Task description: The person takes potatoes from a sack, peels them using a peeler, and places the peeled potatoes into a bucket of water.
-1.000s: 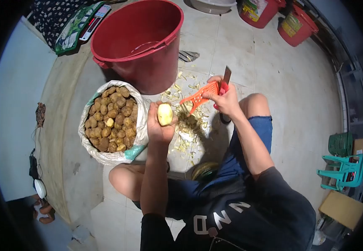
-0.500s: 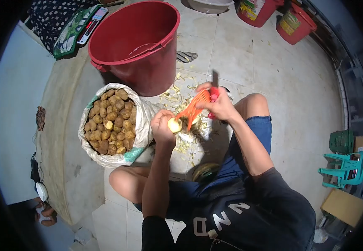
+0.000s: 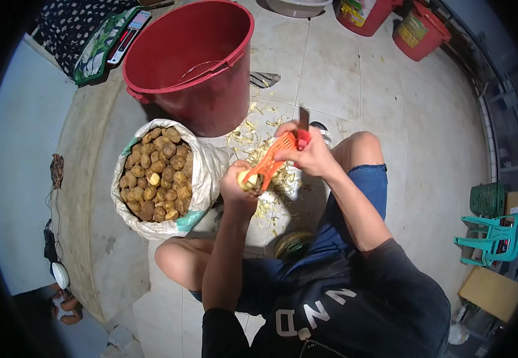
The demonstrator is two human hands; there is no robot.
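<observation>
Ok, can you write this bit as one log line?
left hand: grips potato; right hand: grips orange peeler, dark blade; peeler: at potato; nearby: open sack, red tub, peelings

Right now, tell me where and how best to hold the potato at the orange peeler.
Probably around the end away from the peeler, coming from the picture's left, as the left hand does. The potato is rounded and small enough for one hand to wrap, and the orange peeler crosses its right side.
</observation>
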